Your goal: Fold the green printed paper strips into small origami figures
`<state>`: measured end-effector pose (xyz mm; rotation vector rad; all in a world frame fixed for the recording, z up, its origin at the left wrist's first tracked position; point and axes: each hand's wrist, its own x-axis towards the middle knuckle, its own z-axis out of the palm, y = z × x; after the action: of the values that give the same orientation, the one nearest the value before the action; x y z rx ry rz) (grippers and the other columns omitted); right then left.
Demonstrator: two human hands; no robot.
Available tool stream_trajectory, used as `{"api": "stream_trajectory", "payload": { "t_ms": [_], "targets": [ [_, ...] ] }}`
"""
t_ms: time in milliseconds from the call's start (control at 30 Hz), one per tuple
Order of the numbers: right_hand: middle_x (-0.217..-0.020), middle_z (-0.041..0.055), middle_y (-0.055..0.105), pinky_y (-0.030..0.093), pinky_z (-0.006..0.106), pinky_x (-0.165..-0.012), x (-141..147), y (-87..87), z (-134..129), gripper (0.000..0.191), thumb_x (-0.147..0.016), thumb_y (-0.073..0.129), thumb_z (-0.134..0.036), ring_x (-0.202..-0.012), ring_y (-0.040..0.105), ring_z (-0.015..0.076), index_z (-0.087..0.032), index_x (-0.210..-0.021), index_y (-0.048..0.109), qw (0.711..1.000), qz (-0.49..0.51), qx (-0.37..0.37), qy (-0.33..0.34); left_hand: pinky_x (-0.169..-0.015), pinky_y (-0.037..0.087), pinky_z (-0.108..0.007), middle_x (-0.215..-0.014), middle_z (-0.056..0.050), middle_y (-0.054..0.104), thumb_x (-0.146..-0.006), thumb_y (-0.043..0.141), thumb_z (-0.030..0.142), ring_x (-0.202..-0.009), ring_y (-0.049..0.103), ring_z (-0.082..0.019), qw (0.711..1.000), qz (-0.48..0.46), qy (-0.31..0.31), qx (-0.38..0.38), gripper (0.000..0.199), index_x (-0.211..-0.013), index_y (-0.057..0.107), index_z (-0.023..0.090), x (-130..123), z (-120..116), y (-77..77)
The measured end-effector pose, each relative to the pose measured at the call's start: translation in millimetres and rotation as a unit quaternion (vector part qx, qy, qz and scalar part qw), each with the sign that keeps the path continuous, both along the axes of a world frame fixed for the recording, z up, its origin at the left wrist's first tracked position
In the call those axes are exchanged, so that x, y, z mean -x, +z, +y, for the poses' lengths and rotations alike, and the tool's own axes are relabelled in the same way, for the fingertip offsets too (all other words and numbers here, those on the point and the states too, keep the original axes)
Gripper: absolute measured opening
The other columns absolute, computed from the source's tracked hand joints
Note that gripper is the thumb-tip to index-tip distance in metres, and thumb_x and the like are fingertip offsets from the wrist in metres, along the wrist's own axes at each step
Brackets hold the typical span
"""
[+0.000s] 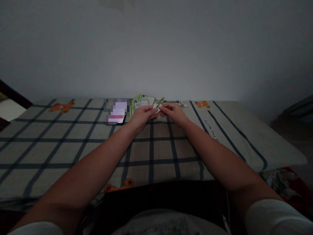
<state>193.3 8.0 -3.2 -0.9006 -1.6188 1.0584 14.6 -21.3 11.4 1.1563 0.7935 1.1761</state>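
Both hands meet over the far part of the table, around a small green and white packet [159, 103]. My left hand [143, 117] pinches the packet's left side between thumb and fingers. On its right side, my right hand [174, 112] grips it with bent fingers. The packet is tilted, with its upper tip sticking up between the hands. Several flat green and white packets [144, 100] lie overlapping just behind and left of my left hand. Small print on them is too blurred to read.
A phone [118, 112] with a lit screen lies left of the packets. Small crumpled scraps [183, 104] are right of my right hand. The checked tablecloth [161, 150] reaches a plain wall [156, 49]. A red container [297, 184] with crumpled stuff stands below the right edge.
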Motion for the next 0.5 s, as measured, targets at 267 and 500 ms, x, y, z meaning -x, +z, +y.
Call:
{"api": "stream_trajectory", "payload": {
  "t_ms": [267, 500],
  "targets": [
    [-0.070, -0.0002, 0.068, 0.056, 0.027, -0.067, -0.2, 2.6, -3.0, 0.041, -0.065, 0.082, -0.055, -0.064, 0.061, 0.0115, -0.018, -0.077, 0.071, 0.998, 0.035, 0.053, 0.002, -0.087, 0.053, -0.030, -0.082, -0.004, 0.071, -0.056, 0.091, 0.042, -0.079, 0.065, -0.013, 1.000, 0.017, 0.001, -0.002, 0.040, -0.078, 0.074, 0.014, -1.6, -0.7, -1.1],
    [-0.069, -0.0002, 0.067, 0.054, 0.028, -0.067, 0.7, -0.8, -1.2, 0.040, -0.066, 0.081, -0.054, -0.063, 0.060, 0.0112, -0.017, -0.076, 0.070, 0.998, 0.031, 0.060, -0.011, -0.083, 0.053, -0.029, -0.078, -0.003, 0.069, -0.062, 0.087, 0.040, -0.075, 0.063, -0.012, 0.998, 0.051, 0.012, -0.018, 0.032, -0.073, 0.071, 0.014, -1.7, 0.6, -4.0]
  ]
}}
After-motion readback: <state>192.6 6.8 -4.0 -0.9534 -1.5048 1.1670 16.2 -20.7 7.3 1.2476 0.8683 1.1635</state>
